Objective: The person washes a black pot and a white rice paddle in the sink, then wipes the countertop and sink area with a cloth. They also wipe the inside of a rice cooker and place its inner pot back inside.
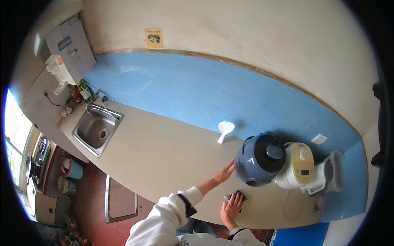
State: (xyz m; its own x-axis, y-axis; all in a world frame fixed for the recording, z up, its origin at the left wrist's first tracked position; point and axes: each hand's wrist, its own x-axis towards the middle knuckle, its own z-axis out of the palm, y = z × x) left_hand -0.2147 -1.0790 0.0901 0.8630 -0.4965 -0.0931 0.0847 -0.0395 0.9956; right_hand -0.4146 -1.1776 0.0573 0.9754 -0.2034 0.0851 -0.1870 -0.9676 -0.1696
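My left hand [225,173] reaches out flat with its fingertips at the left side of a dark blue electric pressure cooker [253,160]; whether they press on it I cannot tell. Under my right hand [231,209] lies a bunched dark cloth [242,195], held against the beige countertop [172,160] near its front edge. A white rice paddle [226,127] stands upright by the blue wall panel, left of the cooker.
Right of the cooker stand a cream rice cooker [296,166], a white electric kettle [319,176] and a clear plastic container [338,172]. A power cord [284,206] loops over the counter. A steel sink [98,129] is set in at the far left, with bottles [83,89] behind.
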